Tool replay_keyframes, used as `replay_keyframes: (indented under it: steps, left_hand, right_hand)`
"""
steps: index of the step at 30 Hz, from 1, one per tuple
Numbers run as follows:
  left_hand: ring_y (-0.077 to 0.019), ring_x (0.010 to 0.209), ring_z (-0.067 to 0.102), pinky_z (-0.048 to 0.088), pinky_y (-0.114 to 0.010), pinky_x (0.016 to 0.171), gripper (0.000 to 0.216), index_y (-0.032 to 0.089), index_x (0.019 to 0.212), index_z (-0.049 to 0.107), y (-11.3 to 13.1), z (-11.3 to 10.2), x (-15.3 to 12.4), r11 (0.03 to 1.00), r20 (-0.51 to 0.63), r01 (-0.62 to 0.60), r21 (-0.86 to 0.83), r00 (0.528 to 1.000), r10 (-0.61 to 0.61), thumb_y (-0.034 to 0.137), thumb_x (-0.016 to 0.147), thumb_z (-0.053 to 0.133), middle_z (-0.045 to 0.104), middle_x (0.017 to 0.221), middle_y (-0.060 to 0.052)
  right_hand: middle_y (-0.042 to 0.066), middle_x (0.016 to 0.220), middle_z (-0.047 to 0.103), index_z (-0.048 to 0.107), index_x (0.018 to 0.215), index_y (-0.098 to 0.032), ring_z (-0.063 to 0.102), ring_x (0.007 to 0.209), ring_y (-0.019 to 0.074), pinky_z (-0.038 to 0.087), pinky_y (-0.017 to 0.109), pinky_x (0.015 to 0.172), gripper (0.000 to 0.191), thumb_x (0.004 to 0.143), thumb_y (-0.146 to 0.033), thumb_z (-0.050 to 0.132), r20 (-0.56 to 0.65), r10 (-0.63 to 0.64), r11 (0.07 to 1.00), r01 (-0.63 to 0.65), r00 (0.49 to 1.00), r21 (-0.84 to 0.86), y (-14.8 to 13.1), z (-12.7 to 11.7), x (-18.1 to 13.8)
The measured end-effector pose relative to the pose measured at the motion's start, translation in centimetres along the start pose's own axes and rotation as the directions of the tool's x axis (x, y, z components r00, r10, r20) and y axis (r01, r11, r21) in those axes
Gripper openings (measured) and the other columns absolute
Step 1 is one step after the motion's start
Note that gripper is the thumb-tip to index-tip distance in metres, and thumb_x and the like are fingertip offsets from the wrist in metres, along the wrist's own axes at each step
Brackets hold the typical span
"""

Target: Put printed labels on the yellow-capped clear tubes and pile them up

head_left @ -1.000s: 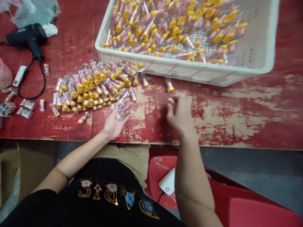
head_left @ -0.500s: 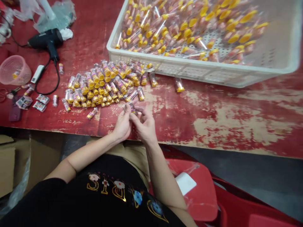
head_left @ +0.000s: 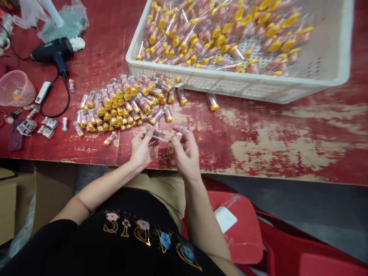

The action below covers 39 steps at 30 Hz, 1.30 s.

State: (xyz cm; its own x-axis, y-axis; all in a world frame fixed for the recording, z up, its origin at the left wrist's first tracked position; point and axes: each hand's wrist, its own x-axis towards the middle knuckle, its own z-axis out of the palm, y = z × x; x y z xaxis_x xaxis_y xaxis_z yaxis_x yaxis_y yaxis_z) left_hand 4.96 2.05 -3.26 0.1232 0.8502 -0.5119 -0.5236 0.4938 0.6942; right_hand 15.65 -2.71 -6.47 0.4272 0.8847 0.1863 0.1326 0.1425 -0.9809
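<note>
Between the thumb and fingers of my left hand (head_left: 141, 150) is a clear plastic sleeve (head_left: 157, 135) with dark purple print. My right hand (head_left: 187, 154) is closed around a small clear tube (head_left: 179, 135), with a bit of its yellow cap (head_left: 171, 145) showing; the fingers hide most of it. A narrow gap separates the two hands, just above the table's near edge. Beyond them lies a pile of capped tubes (head_left: 117, 101) with purple labels and yellow caps. One labelled tube (head_left: 110, 138) lies apart, left of my left hand.
A white plastic crate (head_left: 230, 75) full of yellow-capped tubes stands at the back. On the left of the red table (head_left: 258, 122) are a black heat gun (head_left: 53, 51), a pink basket (head_left: 28, 92), small printed packets (head_left: 46, 132) and a phone (head_left: 16, 138). A red chair (head_left: 244, 234) is beside me.
My hands have moved apart, the left one leftward and the right one rightward. The clear sleeve and the tube now show separately between them. The whole view has shifted slightly.
</note>
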Motion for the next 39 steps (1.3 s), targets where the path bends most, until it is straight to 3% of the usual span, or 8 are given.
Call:
replay_keyframes:
  steps: [4,8,13,17,25,30,35,39]
  left_hand:
    - [-0.0083,0.067,0.062,0.052,-0.025,0.073,0.033,0.015,0.076,0.062,0.6,0.1,-0.2,0.997,0.027,0.062,-0.035,0.998,-0.061,0.04,0.073,0.083,0.067,0.074,0.002]
    - [-0.0091,0.07,0.065,0.054,-0.026,0.076,0.031,0.015,0.079,0.063,1.0,0.2,-0.4,0.992,0.079,0.121,-0.018,0.99,-0.119,0.04,0.076,0.082,0.069,0.079,0.001]
    - [-0.0108,0.068,0.068,0.057,-0.026,0.074,0.034,0.016,0.081,0.063,1.2,0.1,-0.4,0.98,0.176,0.193,0.04,0.965,-0.197,0.041,0.073,0.084,0.07,0.077,0.001]
    - [-0.0108,0.067,0.069,0.058,-0.026,0.073,0.038,0.016,0.083,0.063,1.3,0.3,-0.6,0.988,0.217,0.134,0.072,0.965,-0.146,0.041,0.068,0.087,0.071,0.077,0.001]
    - [-0.0188,0.087,0.075,0.059,-0.028,0.076,0.043,0.016,0.096,0.064,0.7,0.7,-1.4,0.99,0.216,0.084,0.112,0.971,-0.107,0.035,0.066,0.089,0.077,0.092,-0.005]
    - [-0.019,0.089,0.075,0.059,-0.026,0.076,0.05,0.017,0.1,0.063,0.6,0.5,-1.3,0.992,0.186,0.067,0.105,0.979,-0.086,0.037,0.063,0.09,0.077,0.094,-0.006]
    - [-0.0183,0.081,0.074,0.06,-0.028,0.076,0.056,0.017,0.096,0.064,1.0,0.6,-1.3,0.988,0.211,0.066,0.141,0.973,-0.095,0.041,0.055,0.094,0.076,0.087,-0.004]
    - [-0.0206,0.087,0.074,0.06,-0.031,0.08,0.051,0.015,0.089,0.066,1.2,0.7,-1.6,0.985,0.242,0.055,0.165,0.966,-0.094,0.047,0.059,0.091,0.076,0.088,-0.006]
  right_hand:
    - [0.005,0.106,0.063,0.059,0.123,-0.024,0.064,0.098,0.0167,0.054,0.034,0.092,0.042,0.084,-0.035,0.072,-0.058,0.006,0.999,-0.004,0.998,0.046,-1.5,-1.5,-1.8]
    - [0.006,0.102,0.065,0.064,0.11,-0.021,0.066,0.094,0.0172,0.055,0.034,0.087,0.027,0.085,-0.028,0.072,-0.136,-0.081,0.995,0.072,0.987,-0.072,-2.1,-2.0,-2.7]
    - [0.006,0.1,0.068,0.07,0.11,-0.023,0.066,0.094,0.0192,0.056,0.038,0.084,0.026,0.084,-0.022,0.072,-0.035,-0.251,0.935,0.233,0.967,-0.267,-3.0,-3.1,-2.2]
    - [0.006,0.1,0.068,0.073,0.116,-0.029,0.066,0.087,0.017,0.058,0.033,0.074,0.036,0.082,-0.019,0.075,0.022,-0.323,0.888,0.311,0.946,-0.337,-3.9,-4.0,-2.0]
    - [0.005,0.098,0.063,0.072,0.121,-0.031,0.064,0.09,0.0167,0.06,0.034,0.078,0.039,0.083,-0.024,0.075,-0.143,-0.242,0.936,0.192,0.96,-0.296,-3.8,-2.8,-3.0]
    - [0.009,0.122,0.062,0.063,0.134,-0.031,0.064,0.113,0.0197,0.06,0.037,0.09,0.043,0.091,-0.025,0.064,0.06,-0.049,0.997,0.052,0.997,-0.048,-4.0,-2.9,-3.9]
    - [0.003,0.098,0.068,0.074,0.117,-0.032,0.067,0.088,0.0147,0.062,0.028,0.072,0.042,0.076,-0.022,0.081,-0.111,-0.025,0.999,0.03,0.993,0.041,-3.9,-2.5,-4.0]
    - [0.003,0.099,0.074,0.076,0.11,-0.032,0.07,0.078,0.014,0.063,0.031,0.069,0.028,0.082,-0.029,0.076,-0.122,0.129,0.967,-0.097,0.984,0.236,-3.2,-1.6,-4.1]
